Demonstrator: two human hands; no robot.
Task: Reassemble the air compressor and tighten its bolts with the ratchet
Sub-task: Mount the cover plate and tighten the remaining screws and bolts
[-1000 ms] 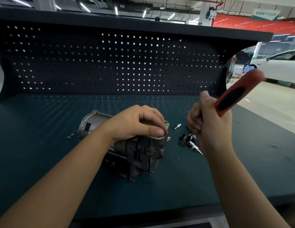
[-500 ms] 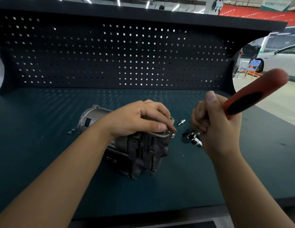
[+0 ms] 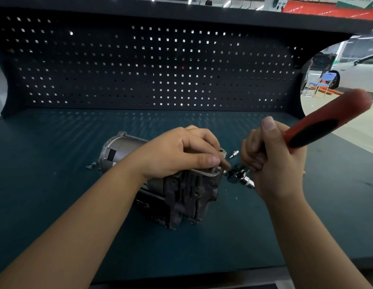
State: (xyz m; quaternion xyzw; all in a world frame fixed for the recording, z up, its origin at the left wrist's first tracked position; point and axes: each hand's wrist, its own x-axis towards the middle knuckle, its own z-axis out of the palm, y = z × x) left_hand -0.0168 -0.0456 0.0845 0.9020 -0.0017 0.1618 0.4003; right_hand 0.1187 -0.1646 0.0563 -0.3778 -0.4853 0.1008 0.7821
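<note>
So here's where I'm at: the air compressor point(image 3: 181, 190) lies on its side near the middle of the desk point(image 3: 56, 205), motor end pointing left, finned block end to the right. My left hand point(image 3: 173, 153) is draped over the top of it, fingers point(image 3: 208, 160) curled down over the upper edge with the thumb pressed along the flange. My guess is that's there to brace the body so it doesn't roll or twist once torque goes in. My right hand point(image 3: 273, 163) is wrapped tight around the ratchet point(image 3: 318, 126), choked way up near the metal end instead of out on the red and black grip, so the handle sticks up and off to the right. That reads to me as a positioning grip, not a cranking one. The ratchet head point(image 3: 236, 176) sits just beside the right end of the compressor, about level with the flange, and I can't tell if the socket is actually seated on a bolt there. One small silver fastener point(image 3: 233, 153) lies loose on the desk between my hands, and a couple of tiny bits point(image 3: 91, 166) sit by the motor end, so I'd say it's not all bolted up yet. The desk has a dark teal mat, with a black pegboard point(image 3: 139, 69) as a back wall. Off to the right there's open shop floor with a blue chair point(image 3: 325, 80) and a white car point(image 3: 358, 74).
</note>
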